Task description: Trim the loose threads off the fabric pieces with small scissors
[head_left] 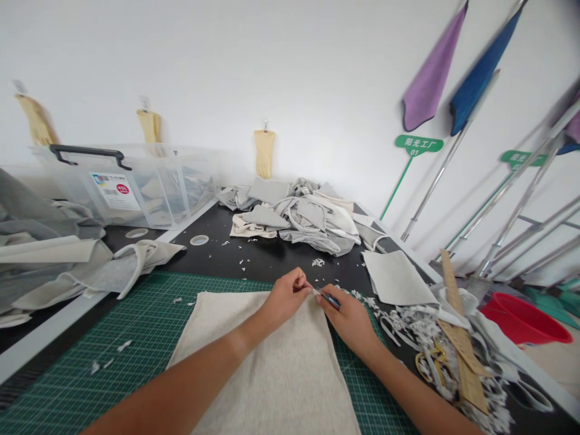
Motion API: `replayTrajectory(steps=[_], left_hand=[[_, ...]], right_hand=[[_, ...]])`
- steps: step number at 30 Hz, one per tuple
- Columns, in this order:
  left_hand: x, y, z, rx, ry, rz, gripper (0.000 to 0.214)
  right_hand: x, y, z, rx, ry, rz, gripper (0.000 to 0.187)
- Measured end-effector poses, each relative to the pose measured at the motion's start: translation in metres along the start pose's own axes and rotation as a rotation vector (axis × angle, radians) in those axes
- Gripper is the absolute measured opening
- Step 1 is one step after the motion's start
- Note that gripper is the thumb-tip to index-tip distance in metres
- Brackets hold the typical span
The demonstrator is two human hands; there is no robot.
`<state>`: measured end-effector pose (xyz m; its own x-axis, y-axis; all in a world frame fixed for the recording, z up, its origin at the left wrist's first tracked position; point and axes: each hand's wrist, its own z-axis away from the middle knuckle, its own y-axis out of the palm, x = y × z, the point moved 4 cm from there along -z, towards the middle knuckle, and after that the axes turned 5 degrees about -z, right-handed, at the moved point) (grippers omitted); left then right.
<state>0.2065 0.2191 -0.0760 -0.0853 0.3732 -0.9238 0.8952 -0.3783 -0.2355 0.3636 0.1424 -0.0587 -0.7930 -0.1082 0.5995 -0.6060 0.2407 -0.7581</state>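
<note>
A beige cloth [281,362] with sewn edges lies spread before me on a green cutting mat [154,320]. At its far right corner my left hand [290,290] is closed, pinching the edge of the fabric between thumb and fingers. My right hand [348,317] is wrapped around a slim dark-handled tool [330,300], whose thin tip points at the pinched corner. The exact kind of tool cannot be made out. Both hands nearly meet there, just above the mat's far edge. Small white scraps [124,345] are scattered over the mat.
Grey and beige fabric pieces [303,217] are heaped at the back. A clear lidded box [118,187] stands back left beside more cloth [81,272]. On the right lie wooden rulers [466,362], fabric trimmings [408,326] and a flat grey cloth [399,278]. A red basin [525,317] sits beyond the table edge.
</note>
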Motion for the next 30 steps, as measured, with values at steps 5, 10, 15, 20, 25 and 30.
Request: replayTrajectory(steps=[5, 10, 15, 20, 25, 30], left_hand=[[0.0, 0.0, 0.0, 0.016, -0.017, -0.079, 0.015], [-0.007, -0.017, -0.002, 0.099, -0.007, -0.291, 0.027], [-0.015, -0.054, 0.002, 0.231, -0.044, -0.42, 0.022], [-0.02, -0.095, 0.026, 0.261, -0.208, -0.419, 0.01], [-0.016, -0.136, 0.068, 0.164, -0.273, -0.507, 0.01], [-0.005, -0.173, 0.11, -0.112, -0.281, -0.613, 0.013]], right_hand=[[-0.003, 0.0, -0.001, -0.003, 0.01, 0.025, 0.025], [-0.004, -0.001, 0.0, -0.018, 0.043, 0.066, 0.022], [-0.007, -0.005, 0.001, -0.064, 0.11, 0.118, 0.019], [-0.01, -0.008, 0.002, -0.109, 0.171, 0.207, 0.02], [-0.011, -0.008, 0.003, -0.105, 0.21, 0.283, 0.024], [-0.009, -0.006, 0.002, -0.073, 0.257, 0.337, 0.027]])
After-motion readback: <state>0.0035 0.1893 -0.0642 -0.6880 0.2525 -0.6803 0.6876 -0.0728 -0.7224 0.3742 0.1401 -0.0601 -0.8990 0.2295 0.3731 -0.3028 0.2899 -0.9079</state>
